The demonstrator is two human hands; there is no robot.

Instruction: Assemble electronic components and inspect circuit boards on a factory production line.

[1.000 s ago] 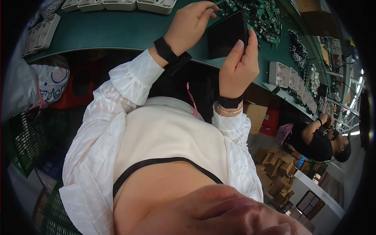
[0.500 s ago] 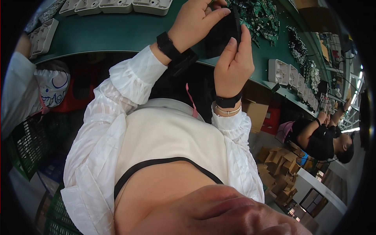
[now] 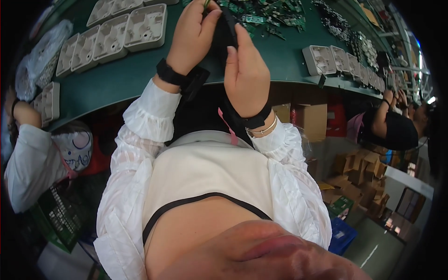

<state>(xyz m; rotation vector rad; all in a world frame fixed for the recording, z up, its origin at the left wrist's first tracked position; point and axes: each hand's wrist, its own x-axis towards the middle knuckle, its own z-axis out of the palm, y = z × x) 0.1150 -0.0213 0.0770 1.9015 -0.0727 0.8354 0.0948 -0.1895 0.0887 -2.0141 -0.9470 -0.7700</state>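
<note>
My left hand is closed near the top edge, with a small green piece showing between its fingertips. Part of that hand is cut off by the picture's edge. A dark black piece with a ridged edge lies between my two hands; its exact kind is hard to make out. My right hand is closed around the near right side of this black piece, thumb and fingers against it. Just beyond, a loose heap of green circuit boards lies on the green table.
Rows of grey plastic housings stand at left, more housings at right. Small white and black parts are piled at far right. A co-worker's arm reaches in at left; another person sits right. Cardboard boxes lie below.
The view has shifted, bringing more grey housings in at left. Both hands now appear farther left, still at the black piece. A green piece now shows in my left fingertips.
</note>
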